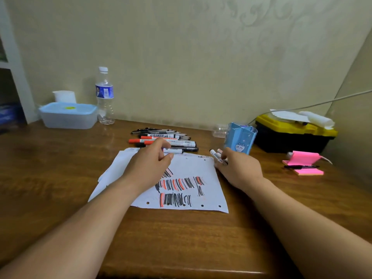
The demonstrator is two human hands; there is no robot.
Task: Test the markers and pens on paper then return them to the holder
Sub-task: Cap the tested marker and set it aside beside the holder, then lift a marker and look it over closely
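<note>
While the sheet of paper (193, 168) lies flat on a wooden desk (181, 238), covered in short black and red test strokes, a person's two bare arms reach over it, seen from a head camera. Just past the paper's far edge lies a loose pile of markers and pens (167, 137), black and red, roughly parallel, likely spread there so each can be picked out in turn. The left hand (150, 160) hovers over the paper's far edge with fingers curled and thumb beneath, pinching the end of a white-barrelled marker (174, 151) nearest the paper, apparently to lift it. The right hand (237, 170), at the paper's far right corner, grips a small bundle of capped markers (216, 155), their ends pointing away from the paper; gathering several at once probably saves trips. Just beyond that same corner stands the blue pen holder (240, 139), upright and within easy reach; I cannot see anything inside it. The many strokes suggest testing is largely done and returning is under way. Further right of the paper are a black and yellow toolbox (291, 135) and pink sticky notes (304, 158) with a black pen (301, 166) on them. Far left of the paper stand a water bottle (104, 95) and a blue-lidded plastic box (68, 115).
</note>
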